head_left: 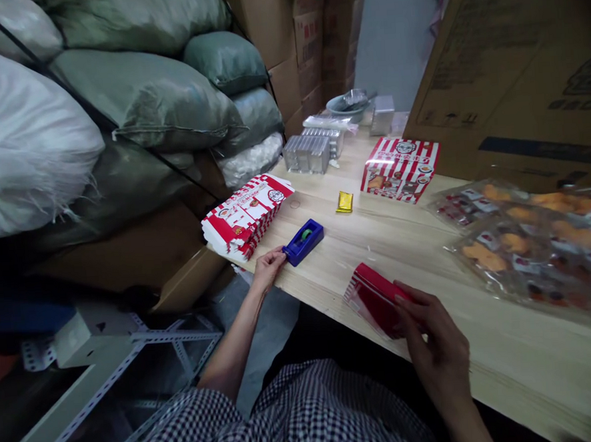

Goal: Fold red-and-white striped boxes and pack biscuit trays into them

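At the near table edge, my left hand (268,269) is closed, its fingertips pinched at the near end of a blue tape dispenser (304,242). A green roll sits inside the dispenser; whether a strip of tape is between my fingers is too small to tell. My right hand (435,336) grips a flat red packet (377,296) with a clear wrapper and a red-and-white striped end. It is tilted over the table's front edge, my thumb and fingers on its right end. Beyond lies a small yellow sachet (345,202).
Left on the table (324,279) is a stack of red-and-white printed cartons (247,210). Silvery packs (306,153) and a bowl (346,106) stand farther back. At right are a striped printed box (401,168), bagged orange items (516,234) and a large cardboard box (507,81). Stuffed sacks (152,96) rise at left.
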The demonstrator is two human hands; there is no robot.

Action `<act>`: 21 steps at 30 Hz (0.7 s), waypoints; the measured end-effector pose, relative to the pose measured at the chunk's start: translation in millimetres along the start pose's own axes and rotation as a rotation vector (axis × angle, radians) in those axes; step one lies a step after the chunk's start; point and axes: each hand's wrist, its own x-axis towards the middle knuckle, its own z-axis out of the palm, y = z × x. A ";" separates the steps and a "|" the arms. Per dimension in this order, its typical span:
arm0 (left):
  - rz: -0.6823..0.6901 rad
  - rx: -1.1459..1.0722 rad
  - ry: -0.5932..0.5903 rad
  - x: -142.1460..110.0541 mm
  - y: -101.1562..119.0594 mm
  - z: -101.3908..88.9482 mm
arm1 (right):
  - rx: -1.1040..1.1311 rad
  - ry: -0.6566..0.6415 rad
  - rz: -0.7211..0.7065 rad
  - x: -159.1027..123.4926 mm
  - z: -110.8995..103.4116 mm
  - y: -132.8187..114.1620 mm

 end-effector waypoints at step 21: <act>-0.038 -0.378 -0.334 -177.4 101.5 127.8 | -0.052 0.168 -0.079 -8.6 16.6 -14.1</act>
